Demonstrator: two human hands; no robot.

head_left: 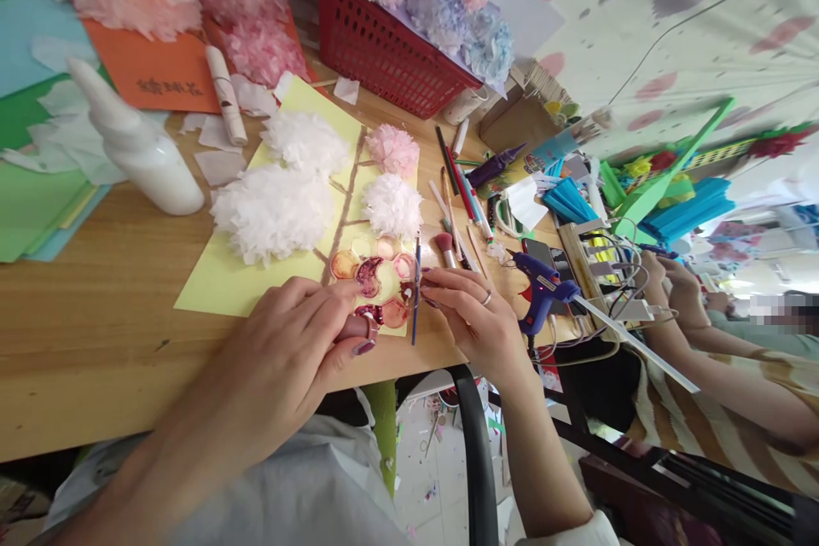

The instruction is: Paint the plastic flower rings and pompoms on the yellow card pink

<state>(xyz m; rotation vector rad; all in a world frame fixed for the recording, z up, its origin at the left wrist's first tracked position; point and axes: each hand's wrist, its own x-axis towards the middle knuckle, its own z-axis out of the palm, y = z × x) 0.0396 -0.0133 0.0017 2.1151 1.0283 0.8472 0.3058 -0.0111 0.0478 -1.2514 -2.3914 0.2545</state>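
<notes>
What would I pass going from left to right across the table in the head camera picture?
White bottle → big white paper flower → small white paper flower → right hand pinching a paintbrush → blue glue gun → another person's hand.

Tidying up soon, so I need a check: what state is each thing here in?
Left hand: resting on the palette's near edge.
Right hand: pinching the brush.
Palette: wells stained red and orange.
Brush: held upright over the yellow paper.
Glue bottle: standing, cap on.
Basket: full of paper flowers.
Glue gun: propped on the table, unheld.
</notes>
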